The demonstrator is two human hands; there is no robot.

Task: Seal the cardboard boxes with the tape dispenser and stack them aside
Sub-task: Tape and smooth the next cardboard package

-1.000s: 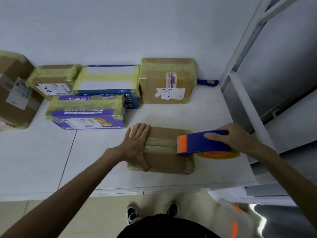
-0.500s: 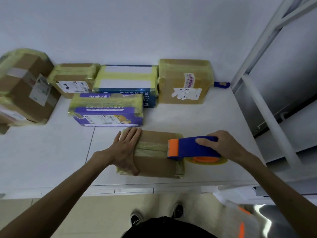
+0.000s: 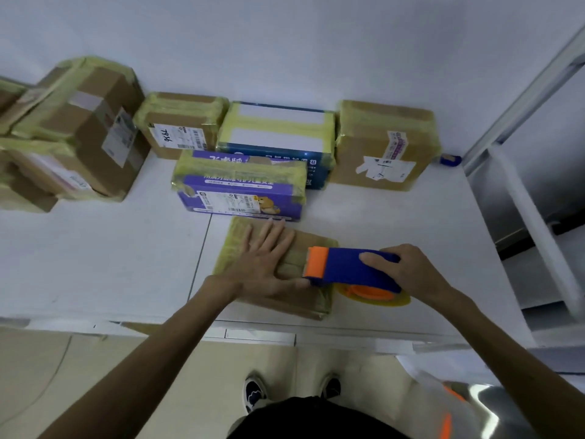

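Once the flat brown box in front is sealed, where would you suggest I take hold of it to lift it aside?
Probably by its left and right edges, one hand from each side. The box lies flat on the table, open at both sides once the dispenser leaves the right one, while the purple box crowds its far edge.

From here I lose most of the cardboard box [image 3: 286, 304] top under the left hand [image 3: 262, 264]. The tape dispenser [image 3: 345, 267] hides half its tape roll [image 3: 376, 297]. The stacked boxes [image 3: 19, 179] run off the left edge, the label [image 3: 180, 137] print is unreadable, and the white post [image 3: 544, 236] is smeared.
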